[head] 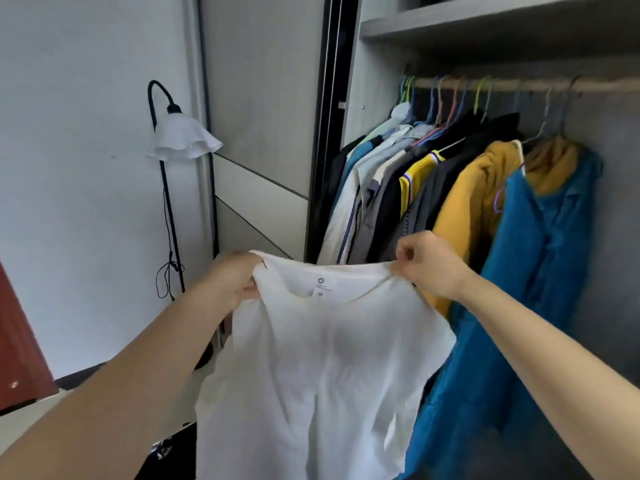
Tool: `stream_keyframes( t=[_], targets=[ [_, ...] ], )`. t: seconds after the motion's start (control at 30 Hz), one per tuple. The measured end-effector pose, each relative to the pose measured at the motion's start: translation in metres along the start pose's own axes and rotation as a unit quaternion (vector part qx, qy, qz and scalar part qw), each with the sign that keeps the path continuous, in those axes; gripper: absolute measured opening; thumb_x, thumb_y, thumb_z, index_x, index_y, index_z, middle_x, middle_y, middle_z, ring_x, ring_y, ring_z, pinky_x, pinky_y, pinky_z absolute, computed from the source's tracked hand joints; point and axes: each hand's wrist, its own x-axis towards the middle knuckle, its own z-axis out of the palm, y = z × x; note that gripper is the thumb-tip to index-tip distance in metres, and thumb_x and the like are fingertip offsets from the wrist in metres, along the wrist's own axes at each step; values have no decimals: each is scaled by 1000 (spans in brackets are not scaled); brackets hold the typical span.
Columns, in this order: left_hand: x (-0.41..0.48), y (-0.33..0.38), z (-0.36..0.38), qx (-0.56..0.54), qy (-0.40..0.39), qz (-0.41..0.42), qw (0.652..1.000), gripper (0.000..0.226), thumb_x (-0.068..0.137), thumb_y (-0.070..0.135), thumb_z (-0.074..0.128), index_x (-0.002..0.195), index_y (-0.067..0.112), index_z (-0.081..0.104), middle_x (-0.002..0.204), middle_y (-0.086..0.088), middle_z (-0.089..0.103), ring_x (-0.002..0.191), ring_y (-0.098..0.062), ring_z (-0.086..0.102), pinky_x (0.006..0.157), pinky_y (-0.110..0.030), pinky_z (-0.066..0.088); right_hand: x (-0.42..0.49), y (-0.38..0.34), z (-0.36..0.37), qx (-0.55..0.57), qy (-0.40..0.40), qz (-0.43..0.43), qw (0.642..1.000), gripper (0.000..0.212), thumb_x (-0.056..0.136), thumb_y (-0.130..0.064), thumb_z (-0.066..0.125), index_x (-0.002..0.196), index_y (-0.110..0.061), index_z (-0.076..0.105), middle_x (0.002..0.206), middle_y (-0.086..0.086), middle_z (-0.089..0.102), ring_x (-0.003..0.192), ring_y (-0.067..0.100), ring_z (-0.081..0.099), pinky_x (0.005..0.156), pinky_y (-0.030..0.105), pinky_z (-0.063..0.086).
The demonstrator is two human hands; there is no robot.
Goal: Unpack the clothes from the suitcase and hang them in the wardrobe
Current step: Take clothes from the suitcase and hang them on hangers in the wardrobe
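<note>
A white T-shirt (322, 358) hangs spread out in front of me, its neck label facing me. My left hand (230, 282) grips its left shoulder and my right hand (427, 263) pinches its right shoulder. Behind it the open wardrobe has a rail (502, 84) with several coloured hangers and clothes, among them a mustard top (471, 209) and a blue garment (540, 271). The suitcase is out of view.
A black floor lamp (166, 188) with a white frilled shade stands against the wall on the left. The wardrobe's sliding door (263, 133) is beside it. A shelf (485, 26) runs above the rail. Dark cloth (169, 452) lies at the bottom left.
</note>
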Motion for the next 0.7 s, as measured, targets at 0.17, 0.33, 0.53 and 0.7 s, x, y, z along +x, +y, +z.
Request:
stream_keyframes(
  t=[0.17,0.33,0.53,0.7],
  targets=[
    [13,9,50,37,28,20,999,25,91,5,47,67,10,51,70,-10,52,64,-24,51,66,-29,40,-15,50,-27,-93,6,93,991,28,74,-4,63,56,-13,43,57,1,46,60,19,43,54,33,37],
    [-8,23,104,123,-51,161,978,28,89,0,40,73,16,58,63,1,61,69,-16,60,56,-19,43,-31,65,-50,-46,45,131,989,29,75,-11,66,56,-12,45,58,1,47,60,17,44,60,41,44],
    [-38,54,171,113,-181,206,955,29,93,3,41,93,19,66,86,1,62,75,-10,55,61,-21,42,-37,78,-93,-41,127,206,969,22,85,-21,64,68,-8,57,67,0,59,70,20,58,63,35,47],
    [-54,82,227,131,-234,262,927,27,88,7,47,85,23,69,88,-3,67,84,-21,62,77,-34,49,-45,96,-170,-123,218,268,930,28,88,-23,59,63,-13,51,69,6,59,73,31,62,61,38,50]
  ],
)
